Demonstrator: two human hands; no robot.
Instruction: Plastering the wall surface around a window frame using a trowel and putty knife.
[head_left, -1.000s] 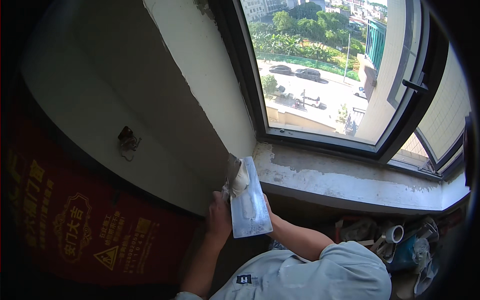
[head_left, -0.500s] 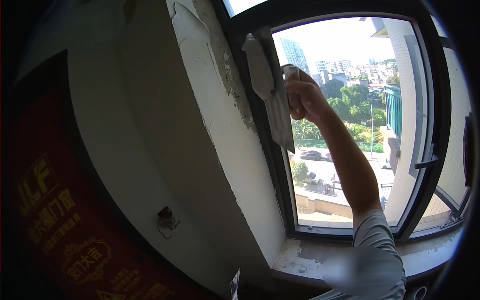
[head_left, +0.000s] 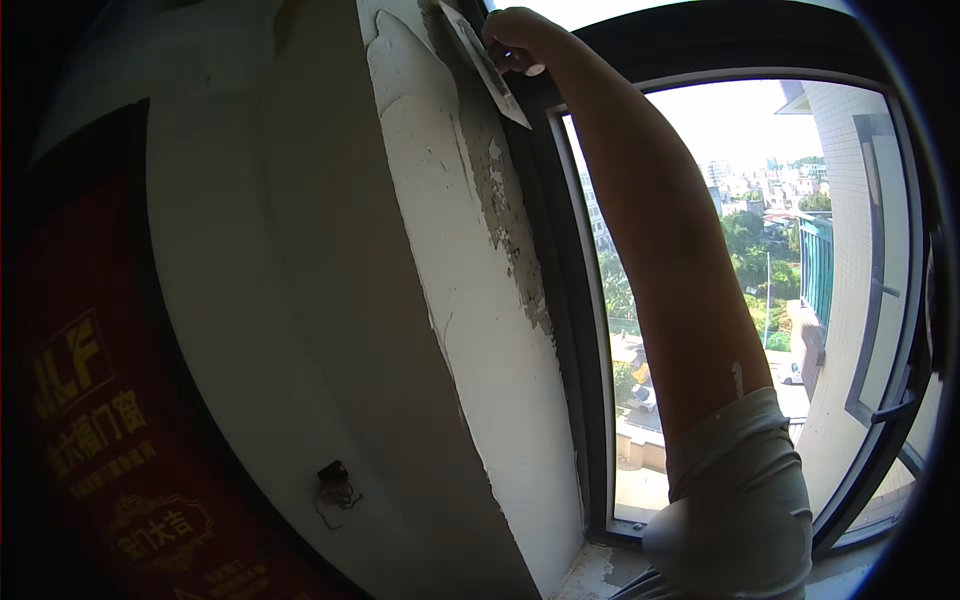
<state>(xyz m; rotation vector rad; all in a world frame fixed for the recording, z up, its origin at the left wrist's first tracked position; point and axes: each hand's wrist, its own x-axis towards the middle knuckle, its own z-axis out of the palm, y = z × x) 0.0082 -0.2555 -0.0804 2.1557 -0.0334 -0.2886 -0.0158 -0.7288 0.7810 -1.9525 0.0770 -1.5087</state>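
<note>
High up beside the window frame, my right hand [head_left: 515, 38] is closed round the handle of a plastering trowel [head_left: 487, 68]. The blade is tilted and stands near the upper part of the window reveal [head_left: 470, 330]; whether it touches the surface I cannot tell. White plaster covers most of that reveal, with a thick raised smear [head_left: 410, 70] at the top. A rough, bare grey strip [head_left: 515, 245] runs down along the frame. My bare right forearm [head_left: 660, 230] reaches up across the glass. My left hand is out of view.
A dark window frame [head_left: 570, 330] borders the reveal, and the window handle [head_left: 892, 408] juts out at the right. Loose wires hang from a small wall box [head_left: 335, 485]. A red printed sheet [head_left: 90, 400] covers the far left. Below the window lies a worn sill [head_left: 595, 570].
My right hand has carried the trowel up and to the left, from in front of the glass to the top of the reveal. A metal blade tip at the lower edge has gone from view.
</note>
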